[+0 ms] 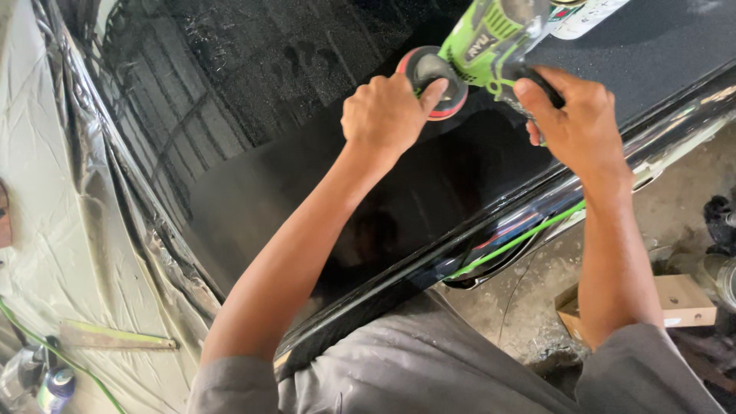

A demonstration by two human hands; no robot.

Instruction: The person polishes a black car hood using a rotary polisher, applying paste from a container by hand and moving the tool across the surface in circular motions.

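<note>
In the head view, the person is leaning over a black car panel (322, 176) and is working on it with a green polisher (491, 38). The left hand (387, 115) is pressing on the round head of the tool, with the fingers closed over its top just above the dark pad with the red rim (433, 84). The right hand (575, 115) is clamped around the rear handle of the polisher. The tool is sitting near the far part of the panel, where the surface is looking dusty and dull, while the near part is shining.

I think some things could be going wrong here. The green cable (521, 238) is hanging along the panel edge, so it could be rubbing the fresh gloss. The left thumb is lying very near the pad, so a slip could be bringing it against the rim. Plastic sheeting (84, 176) is lying beside the panel; a loose fold could be getting caught by the pad.
</note>
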